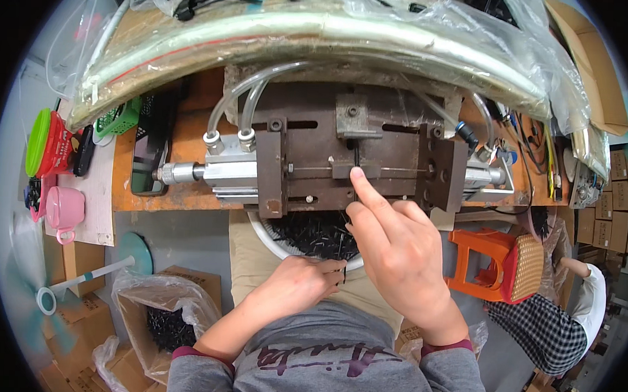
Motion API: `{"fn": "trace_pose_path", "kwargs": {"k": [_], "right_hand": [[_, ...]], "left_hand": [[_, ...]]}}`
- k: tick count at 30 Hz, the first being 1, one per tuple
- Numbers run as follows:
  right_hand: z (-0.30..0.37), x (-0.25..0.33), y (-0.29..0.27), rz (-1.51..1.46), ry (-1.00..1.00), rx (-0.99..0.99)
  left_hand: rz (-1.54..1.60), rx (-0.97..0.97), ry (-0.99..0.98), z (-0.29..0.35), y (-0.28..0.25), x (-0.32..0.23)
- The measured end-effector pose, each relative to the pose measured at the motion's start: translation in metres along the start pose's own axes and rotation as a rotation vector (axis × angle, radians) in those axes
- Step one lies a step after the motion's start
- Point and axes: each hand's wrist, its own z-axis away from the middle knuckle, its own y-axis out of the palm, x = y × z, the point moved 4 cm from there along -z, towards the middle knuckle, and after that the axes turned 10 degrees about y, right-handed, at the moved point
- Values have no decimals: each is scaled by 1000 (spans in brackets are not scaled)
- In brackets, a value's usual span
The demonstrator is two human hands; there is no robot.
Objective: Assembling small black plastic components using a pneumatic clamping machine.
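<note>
My right hand (399, 252) reaches up to the brown metal fixture (313, 140) with its index finger stretched out and the other fingers curled. The fingertip rests on a small dark block (343, 171) in the middle of the fixture. A thin black part stands upright just behind that fingertip, below a grey metal stop block (352, 116). My left hand (300, 283) is closed in a pinch on a small black part (343, 271), held low in front of the fixture. Beneath the fixture, a white basin (278, 247) on my lap holds many black pieces.
Silver air cylinders (231, 178) with clear hoses (251, 106) flank the fixture. A plastic-wrapped roll (321, 32) lies behind it. Left are a phone (151, 150), a pink cup (65, 207), a fan and a lined box (162, 308). Right, an orange stool (490, 263) stands near another person (546, 325).
</note>
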Motion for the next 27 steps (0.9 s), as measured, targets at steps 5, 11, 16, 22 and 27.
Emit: {"fn": "trace_pose_path", "kwargs": {"k": [5, 11, 16, 22, 27], "right_hand": [[-8, 4, -13, 165, -95, 34], [-76, 15, -76, 106, -254, -252], [-184, -17, -77, 526, -408, -626], [-276, -35, -27, 299, 321, 40], [-274, -22, -13, 128, 242, 126]], "left_hand": [[-101, -144, 35, -10, -14, -2], [-112, -331, 51, -2, -36, -15], [-121, -366, 194, -7, -39, -28], [-80, -394, 173, -2, -37, -30], [-72, -431, 184, 3, -39, -27]]}}
